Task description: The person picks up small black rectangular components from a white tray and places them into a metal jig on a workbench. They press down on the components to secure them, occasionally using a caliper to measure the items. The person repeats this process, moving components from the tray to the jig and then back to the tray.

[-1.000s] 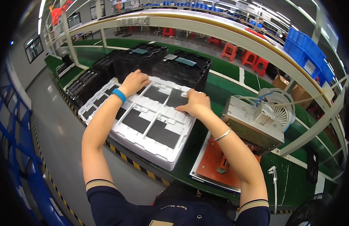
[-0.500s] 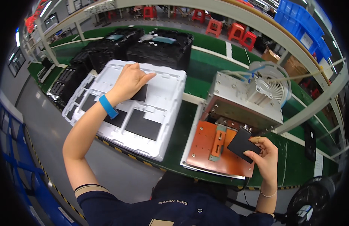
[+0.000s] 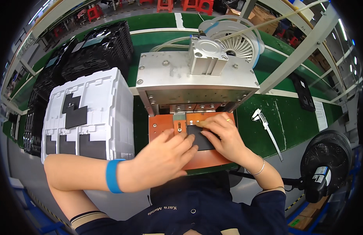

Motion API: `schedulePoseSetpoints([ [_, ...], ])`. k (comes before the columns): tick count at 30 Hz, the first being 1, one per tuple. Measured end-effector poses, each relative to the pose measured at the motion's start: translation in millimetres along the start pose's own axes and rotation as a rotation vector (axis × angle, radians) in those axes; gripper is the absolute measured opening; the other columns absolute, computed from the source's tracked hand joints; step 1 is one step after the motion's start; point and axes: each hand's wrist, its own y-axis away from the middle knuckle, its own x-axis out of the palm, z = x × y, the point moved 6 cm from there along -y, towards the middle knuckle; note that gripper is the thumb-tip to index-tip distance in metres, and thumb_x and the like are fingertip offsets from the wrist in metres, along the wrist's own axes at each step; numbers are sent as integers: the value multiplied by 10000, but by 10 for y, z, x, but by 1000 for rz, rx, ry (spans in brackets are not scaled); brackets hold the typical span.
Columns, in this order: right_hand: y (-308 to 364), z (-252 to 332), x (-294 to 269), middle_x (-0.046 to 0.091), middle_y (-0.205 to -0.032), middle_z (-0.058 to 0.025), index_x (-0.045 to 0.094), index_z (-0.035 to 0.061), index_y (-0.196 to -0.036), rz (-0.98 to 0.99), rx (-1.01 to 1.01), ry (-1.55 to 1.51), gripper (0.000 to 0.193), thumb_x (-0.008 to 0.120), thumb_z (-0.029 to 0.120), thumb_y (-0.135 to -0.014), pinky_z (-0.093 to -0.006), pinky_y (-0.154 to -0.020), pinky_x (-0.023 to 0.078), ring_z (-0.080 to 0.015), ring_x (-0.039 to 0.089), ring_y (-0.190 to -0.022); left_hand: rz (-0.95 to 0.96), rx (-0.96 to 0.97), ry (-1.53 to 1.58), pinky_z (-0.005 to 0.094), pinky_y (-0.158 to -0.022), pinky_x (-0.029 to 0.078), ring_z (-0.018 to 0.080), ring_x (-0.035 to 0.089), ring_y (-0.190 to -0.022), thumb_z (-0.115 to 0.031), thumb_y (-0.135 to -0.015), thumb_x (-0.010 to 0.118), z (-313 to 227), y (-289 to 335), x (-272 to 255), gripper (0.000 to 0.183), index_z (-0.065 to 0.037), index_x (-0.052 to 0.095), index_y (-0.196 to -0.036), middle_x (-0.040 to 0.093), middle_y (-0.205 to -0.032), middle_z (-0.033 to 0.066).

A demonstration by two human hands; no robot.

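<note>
A flat black rectangular piece (image 3: pixel 200 141) lies on the orange base plate (image 3: pixel 212 158) of a metal press (image 3: pixel 197 80). At its left edge, my left hand (image 3: pixel 160 156) has its fingers bent against the piece, partly over an orange slotted block (image 3: pixel 179 126). From the other side, my right hand (image 3: pixel 224 135) pinches the piece's upper right edge with thumb and fingers. Small light tabs show at the top edge of the piece, close to the right fingertips. Part of the piece is hidden under the fingers.
Left of the press stands a stack of white trays (image 3: pixel 101 94) with black pieces in the top one. Black trays (image 3: pixel 99 51) are piled behind. A caliper (image 3: pixel 269 131) lies on the green table at right, near a black fan (image 3: pixel 326 156).
My left hand has left the white tray and come over to the press plate. The black piece, earlier raised in my right hand, now lies flat there. The view has swung right.
</note>
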Motion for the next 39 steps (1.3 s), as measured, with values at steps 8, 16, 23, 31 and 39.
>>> schedulePoseSetpoints([
  [8, -34, 104, 169, 607, -1112, -58, 644, 29, -1146, 117, -84, 218, 385, 634, 76, -764, -370, -861, 445, -238, 565, -1001, 165, 32, -88, 499, -1107, 348, 298, 425, -1360, -480, -797, 705, -74, -40, 214, 779, -6, 493, -1377, 466, -1429, 189],
  [16, -46, 95, 160, 575, -1217, -58, 657, 76, -1145, 42, -38, 267, 386, 649, 91, -759, -394, -902, 427, -248, 523, -1121, 214, 48, -111, 502, -1118, 337, 308, 412, -1375, -471, -826, 673, -73, -42, 213, 714, -18, 528, -1359, 474, -1432, 190],
  [23, -85, 123, 164, 598, -1168, -67, 710, 84, -1093, 101, 9, 249, 344, 718, 71, -749, -386, -901, 451, -280, 541, -1031, 203, 65, -132, 503, -1117, 332, 308, 411, -1377, -466, -825, 672, -56, -67, 185, 706, -20, 533, -1355, 479, -1431, 191],
  [31, 216, 135, -111, 617, -1186, -108, 676, 63, -1121, 158, 114, 39, 406, 785, 214, -761, -393, -908, 467, -301, 567, -1088, 204, -3, 20, 505, -1112, 326, 327, 389, -1392, -529, -831, 646, -24, -28, 172, 757, -11, 517, -1367, 448, -1461, 207],
  [39, 30, -52, -77, 643, -1125, -95, 710, 51, -1006, 74, 40, 43, 331, 810, 199, -728, -375, -861, 503, -284, 578, -1014, 149, -103, 53, 524, -1115, 315, 341, 367, -1401, -614, -818, 619, 207, -122, 150, 825, -5, 515, -1364, 423, -1469, 229],
])
